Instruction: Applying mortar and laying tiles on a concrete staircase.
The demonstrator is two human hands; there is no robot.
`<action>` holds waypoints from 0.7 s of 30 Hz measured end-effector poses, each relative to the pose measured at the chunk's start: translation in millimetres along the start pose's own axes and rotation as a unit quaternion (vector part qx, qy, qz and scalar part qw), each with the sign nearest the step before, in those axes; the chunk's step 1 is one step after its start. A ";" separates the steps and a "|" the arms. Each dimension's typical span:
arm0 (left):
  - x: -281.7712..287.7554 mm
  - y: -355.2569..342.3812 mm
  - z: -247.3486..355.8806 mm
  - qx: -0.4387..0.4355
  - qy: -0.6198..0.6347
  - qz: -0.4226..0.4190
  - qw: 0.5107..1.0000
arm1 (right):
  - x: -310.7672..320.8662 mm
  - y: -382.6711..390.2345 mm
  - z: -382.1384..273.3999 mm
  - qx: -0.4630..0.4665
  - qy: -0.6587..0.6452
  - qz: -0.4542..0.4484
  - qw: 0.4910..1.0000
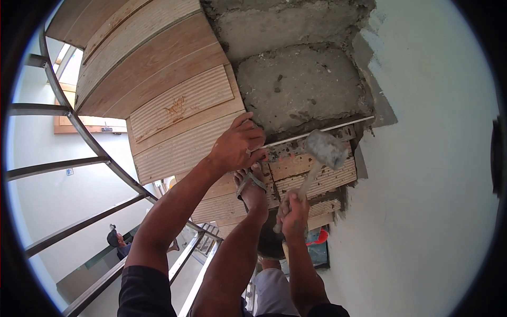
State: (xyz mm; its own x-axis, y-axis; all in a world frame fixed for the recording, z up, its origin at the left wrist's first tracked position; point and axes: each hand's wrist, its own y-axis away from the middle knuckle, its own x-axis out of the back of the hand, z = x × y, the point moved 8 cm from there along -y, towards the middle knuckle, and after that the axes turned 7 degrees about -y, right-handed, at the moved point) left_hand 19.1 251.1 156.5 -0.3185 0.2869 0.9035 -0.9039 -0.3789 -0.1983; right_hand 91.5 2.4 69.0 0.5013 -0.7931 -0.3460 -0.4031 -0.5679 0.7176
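The right hand (294,214) clasps a mallet (325,150), head beyond it; the left hand (243,141) half-curls beside a spattered tile (290,150), hold unclear.

Finding free room over the mortar bed (317,79) beyond the left hand (240,143); meeting wall (428,185) right of the right hand (294,215), sandalled foot (254,196) just bodyward of the left.

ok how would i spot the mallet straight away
Start at the pale wall filling the right side, then go left to the wood-patterned steps against it. Over those steps, the right hand grips the mallet by its pale handle. Its chunky, grey-white head sets it apart from the flat steps nearby.
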 end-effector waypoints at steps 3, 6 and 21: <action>-0.5 0.0 0.4 0.002 0.000 -0.008 1.000 | 3.1 12.4 6.0 0.024 -0.032 -0.018 0.999; 1.6 -0.8 0.0 0.009 0.006 0.009 1.000 | 25.5 18.9 9.2 0.067 -0.146 0.065 0.985; -2.3 -1.0 -1.5 0.004 0.020 -0.006 1.000 | -40.7 6.5 67.5 -0.093 -0.434 0.073 0.893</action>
State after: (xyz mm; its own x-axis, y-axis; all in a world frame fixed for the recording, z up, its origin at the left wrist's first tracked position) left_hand 20.3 252.2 154.0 -0.3186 0.3273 0.8896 -0.9056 -0.3823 -0.1837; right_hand 16.8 16.1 46.9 -0.3617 -0.7736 -0.5204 -0.2417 -0.4613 0.8537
